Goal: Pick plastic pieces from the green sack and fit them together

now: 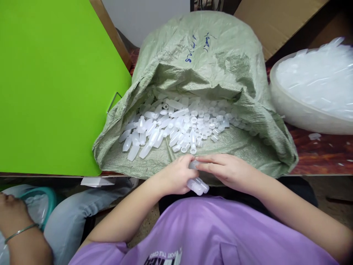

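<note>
My left hand (178, 173) is closed around a few translucent white plastic tubes (199, 186), whose rounded ends stick out below the fist. From the right, my right hand (224, 170) reaches over with fingers stretched out, its fingertips touching the upper end of the held tubes. Whether those fingertips pinch one of them cannot be made out. Just beyond both hands lies the open mouth of a pale green woven sack (193, 73). A heap of loose white plastic tubes (176, 125), some with flattened ends, spills across its lower flap.
A bright green board (55, 84) stands at the left. On the right, a large white tub (309, 114) is heaped with white pieces beside a cardboard box (278, 22). At lower left, another person's arm (24, 228) is near a teal basin (51, 200).
</note>
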Motion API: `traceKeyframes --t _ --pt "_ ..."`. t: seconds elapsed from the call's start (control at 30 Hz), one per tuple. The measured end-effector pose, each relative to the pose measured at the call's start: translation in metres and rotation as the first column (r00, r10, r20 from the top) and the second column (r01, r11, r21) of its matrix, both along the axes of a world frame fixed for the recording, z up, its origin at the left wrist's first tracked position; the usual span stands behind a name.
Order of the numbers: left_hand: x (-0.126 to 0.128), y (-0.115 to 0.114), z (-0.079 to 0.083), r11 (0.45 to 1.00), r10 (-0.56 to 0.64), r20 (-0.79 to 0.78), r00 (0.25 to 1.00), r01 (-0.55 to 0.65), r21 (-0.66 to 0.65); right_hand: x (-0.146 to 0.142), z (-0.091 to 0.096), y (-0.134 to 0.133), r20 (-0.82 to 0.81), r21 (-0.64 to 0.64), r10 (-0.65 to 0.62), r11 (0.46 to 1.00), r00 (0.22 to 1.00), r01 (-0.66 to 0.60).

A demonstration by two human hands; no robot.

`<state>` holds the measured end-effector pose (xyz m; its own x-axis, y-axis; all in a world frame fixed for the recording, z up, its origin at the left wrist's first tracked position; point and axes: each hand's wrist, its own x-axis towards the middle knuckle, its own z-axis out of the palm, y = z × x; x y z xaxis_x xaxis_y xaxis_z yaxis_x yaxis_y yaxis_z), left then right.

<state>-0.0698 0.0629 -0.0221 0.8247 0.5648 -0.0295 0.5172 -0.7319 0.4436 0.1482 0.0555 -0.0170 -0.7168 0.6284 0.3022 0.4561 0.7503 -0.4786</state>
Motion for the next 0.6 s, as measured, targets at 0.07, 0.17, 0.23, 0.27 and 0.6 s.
traceKeyframes --t 0.07,0.17,0.23,0.27,0.6 --pt "0.004 0.003 0.000 0.998 -0.051 -0.042 0.998 0.052 0.040 0.005 -0.003 0.002 0.029 -0.004 -0.003 1.000 1.000 0.003" --pt "0.008 0.004 0.000 0.994 -0.066 -0.096 0.993 0.074 0.079 0.009 -0.008 0.008 -0.019 -0.115 -0.061 0.992 0.998 0.059" --pt "0.010 0.003 -0.002 0.993 -0.057 -0.121 0.991 0.069 0.098 0.010 -0.008 0.013 -0.014 -0.229 -0.111 0.968 0.994 0.104" --pt "0.011 0.003 -0.004 0.992 -0.056 -0.128 0.990 0.069 0.103 0.010 -0.008 0.015 0.013 -0.292 -0.127 0.948 0.992 0.125" --pt "0.011 0.004 -0.015 1.000 -0.014 -0.015 1.000 0.014 0.016 -0.001 -0.010 0.009 0.264 -0.289 -0.316 0.875 0.911 0.387"
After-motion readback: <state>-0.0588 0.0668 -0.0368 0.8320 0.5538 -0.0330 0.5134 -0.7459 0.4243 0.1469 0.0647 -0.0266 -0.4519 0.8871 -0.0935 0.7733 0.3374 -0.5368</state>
